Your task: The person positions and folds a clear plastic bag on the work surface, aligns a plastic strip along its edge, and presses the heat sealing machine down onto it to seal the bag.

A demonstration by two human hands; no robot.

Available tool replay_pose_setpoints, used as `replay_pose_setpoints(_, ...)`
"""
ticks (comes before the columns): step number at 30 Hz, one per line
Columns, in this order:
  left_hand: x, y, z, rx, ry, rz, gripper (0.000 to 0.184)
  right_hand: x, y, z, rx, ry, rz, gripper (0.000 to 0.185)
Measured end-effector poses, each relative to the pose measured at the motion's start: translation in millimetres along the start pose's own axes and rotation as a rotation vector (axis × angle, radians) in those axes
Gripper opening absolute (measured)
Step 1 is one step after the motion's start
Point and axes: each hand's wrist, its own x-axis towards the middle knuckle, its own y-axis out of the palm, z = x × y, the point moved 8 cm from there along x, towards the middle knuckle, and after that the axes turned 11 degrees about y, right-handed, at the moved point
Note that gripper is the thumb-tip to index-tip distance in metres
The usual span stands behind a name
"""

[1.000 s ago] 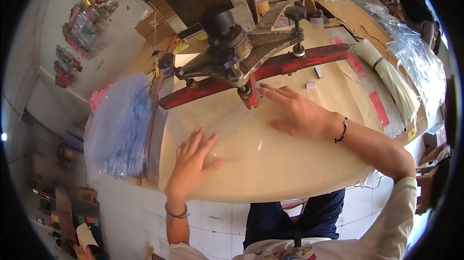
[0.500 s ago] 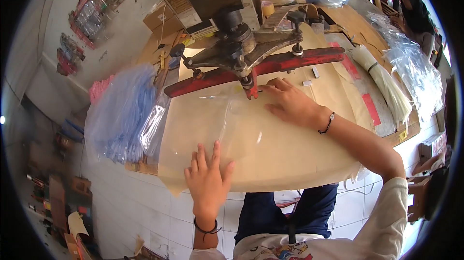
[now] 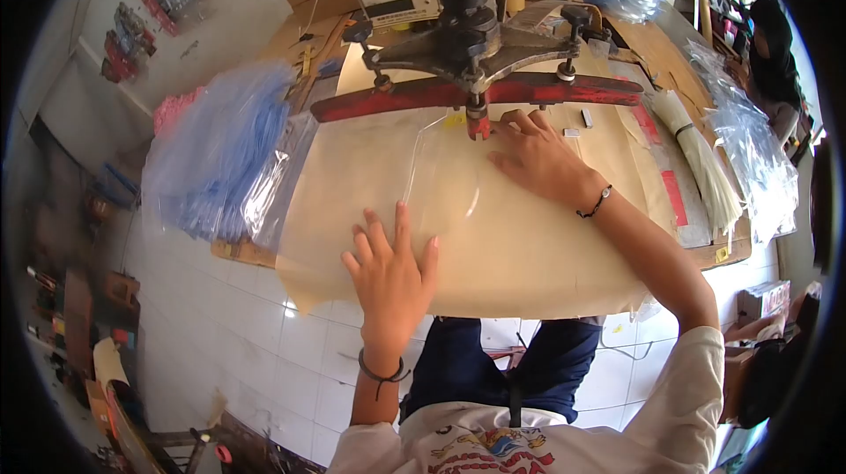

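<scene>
My left hand (image 3: 388, 271) lies with its fingers spread on a clear plastic sheet (image 3: 370, 166), whose edge shows as a bright line near the index fingertip. Under the plastic is a broad piece of tan paper (image 3: 511, 271) that covers the worktop. My right hand (image 3: 548, 161) rests farther forward on the paper, fingers bent but apart, thumb away from them. Its index fingertip is close to the red metal tip (image 3: 478, 126) below the machine's long red bar (image 3: 405, 99). I see nothing held in either hand.
Bundles of bluish plastic (image 3: 220, 157) lie at the left. A tied pale bundle (image 3: 705, 161) and clear plastic bags (image 3: 749, 139) lie at the right. Two small metal pieces sit on the paper beyond my right hand. Another person (image 3: 771, 55) is at the far right.
The view has shifted, so the red bar and paper appear higher. My left hand has slid a little forward over the plastic. My right hand stays beside the red tip.
</scene>
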Motion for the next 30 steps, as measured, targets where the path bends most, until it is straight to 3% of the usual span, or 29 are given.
replay_pose_setpoints(6,-4.6,6.4,4.8,-0.089,-0.028,0.015,0.071,-0.9,-0.9,0.9,-0.043,-0.033,-0.046,0.048)
replay_pose_setpoints(12,-43.6,-23.3,36.3,-0.626,0.124,-0.111,0.083,-6.0,-3.8,-0.2,-0.040,-0.067,-0.057,0.046)
replay_pose_setpoints(15,-67.4,-15.0,36.7,-0.461,0.217,-0.076,0.078,-8.3,-3.9,2.4,-0.037,-0.087,-0.035,0.047)
replay_pose_setpoints(21,-90.1,-11.5,26.6,-0.390,0.155,-0.236,0.058,-4.8,-1.1,-5.7,-0.004,-0.067,-0.041,0.047)
replay_pose_setpoints(30,-82.0,-18.9,24.5,-0.405,0.084,-0.258,0.056,6.2,6.6,1.2,-0.096,0.017,-0.074,0.045)
